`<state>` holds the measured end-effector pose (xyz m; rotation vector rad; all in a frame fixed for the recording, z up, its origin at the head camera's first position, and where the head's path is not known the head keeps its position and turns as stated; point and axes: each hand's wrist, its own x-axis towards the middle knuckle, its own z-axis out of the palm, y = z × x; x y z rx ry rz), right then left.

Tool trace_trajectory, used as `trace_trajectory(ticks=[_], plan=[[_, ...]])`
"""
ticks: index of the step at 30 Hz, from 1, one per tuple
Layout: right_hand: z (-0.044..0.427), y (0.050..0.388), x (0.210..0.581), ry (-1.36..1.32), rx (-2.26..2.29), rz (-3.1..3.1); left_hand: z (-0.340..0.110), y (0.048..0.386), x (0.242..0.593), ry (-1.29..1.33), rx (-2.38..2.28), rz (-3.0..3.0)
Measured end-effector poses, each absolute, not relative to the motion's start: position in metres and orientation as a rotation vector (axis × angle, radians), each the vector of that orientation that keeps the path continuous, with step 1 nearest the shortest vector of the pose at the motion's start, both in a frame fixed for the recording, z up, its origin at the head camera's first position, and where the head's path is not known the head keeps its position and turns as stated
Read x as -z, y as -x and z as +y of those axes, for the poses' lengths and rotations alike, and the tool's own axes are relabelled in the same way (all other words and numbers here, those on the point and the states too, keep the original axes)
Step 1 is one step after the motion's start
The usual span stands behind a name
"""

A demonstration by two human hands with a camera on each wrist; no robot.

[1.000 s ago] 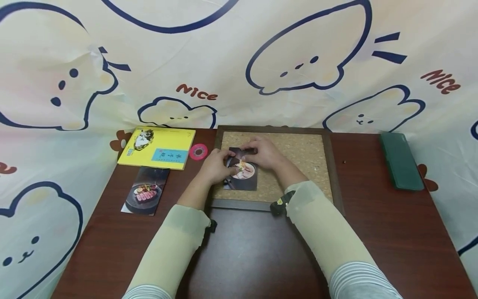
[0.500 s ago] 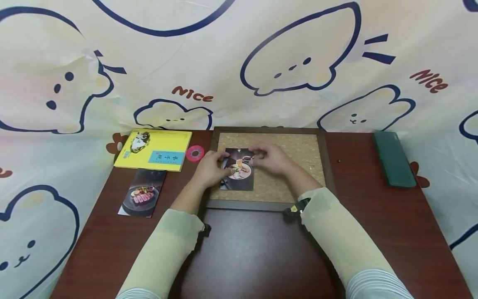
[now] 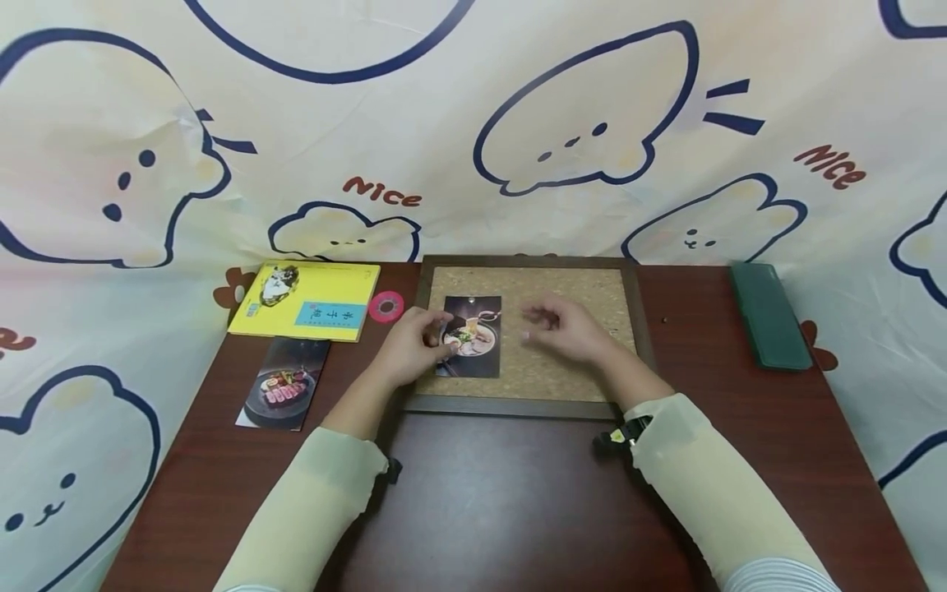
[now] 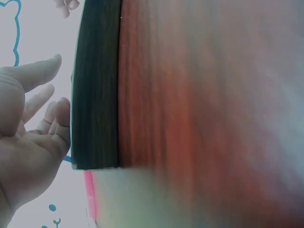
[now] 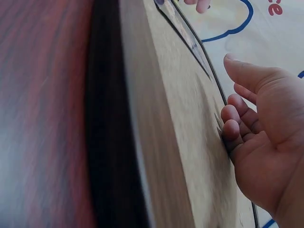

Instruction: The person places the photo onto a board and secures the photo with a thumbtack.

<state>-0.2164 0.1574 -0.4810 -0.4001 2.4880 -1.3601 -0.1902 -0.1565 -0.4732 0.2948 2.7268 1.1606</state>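
A photo card of a noodle bowl [image 3: 484, 366] lies on the left part of a framed cork board [image 3: 562, 382], with a small pale round pin head [image 3: 471, 301] at its top edge. My left hand [image 3: 408, 345] hovers over the card's left edge, thumb and fingers apart; whether the fingertips touch the card cannot be told. In the left wrist view the thumb and loose fingers of my left hand [image 4: 28, 123] hold nothing. To the right of the card, my right hand [image 3: 568, 329] is over bare cork with loosely bent fingers. The right wrist view shows my right hand [image 5: 266, 133] holding nothing.
Left of the board lie a yellow book [image 3: 318, 284], a pink ring-shaped roll [image 3: 386, 307] and a second photo card with sliced meat [image 3: 283, 395]. A green case [image 3: 771, 316] is at the table's right. A patterned cloth [image 3: 444, 123] hangs behind.
My right hand has let go of the card's top right and moved away to the right. The left hand has drawn back slightly leftward. The pinned card stays on the board.
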Motion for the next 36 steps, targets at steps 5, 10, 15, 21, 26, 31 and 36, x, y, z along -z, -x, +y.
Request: trace_trajectory(ticks=[5,10,15,21,26,31,36], plan=[[0.176,0.207,0.48,0.45,1.291,2.561,-0.162,0.183,0.473,-0.347,-1.167,2.738],[0.191,0.194,0.478,0.494,1.263,2.611,-0.169,0.177,0.473,-0.372,-1.162,2.758],[0.205,0.182,0.478,0.509,1.232,2.65,-0.178,0.171,0.472,-0.406,-1.121,2.785],[0.222,0.171,0.476,0.498,1.201,2.669,-0.191,0.166,0.466,-0.424,-1.058,2.828],[0.236,0.164,0.473,0.477,1.212,2.676,-0.204,0.162,0.463,-0.406,-1.019,2.839],[0.25,0.16,0.471,0.453,1.207,2.702,-0.216,0.159,0.459,-0.388,-1.002,2.835],[0.266,0.157,0.471,0.413,1.207,2.747,-0.227,0.159,0.456,-0.349,-1.0,2.826]])
